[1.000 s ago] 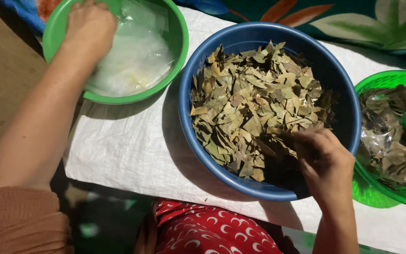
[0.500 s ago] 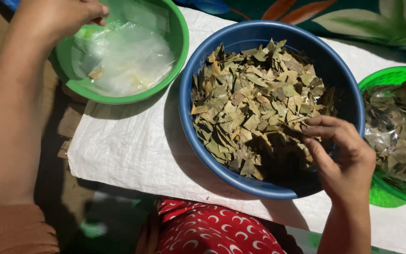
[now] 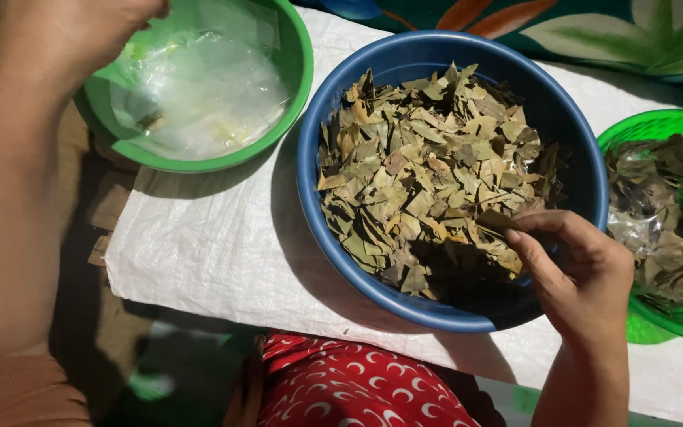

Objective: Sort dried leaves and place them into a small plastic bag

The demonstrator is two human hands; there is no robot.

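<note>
Surroundings: green bowl left of blue basin, green basket right | right hand pinching dried leaves inside basin | left hand at green bowl, grip unclear.

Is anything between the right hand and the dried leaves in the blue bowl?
Nothing visible. The right hand reaches over the near rim of the blue bowl, its fingertips already at the dried leaves. The left hand is away at the green bowl.

Smooth plastic blue basin, dry matt leaves, coarse woven white sacking, glossy clear bags.
</note>
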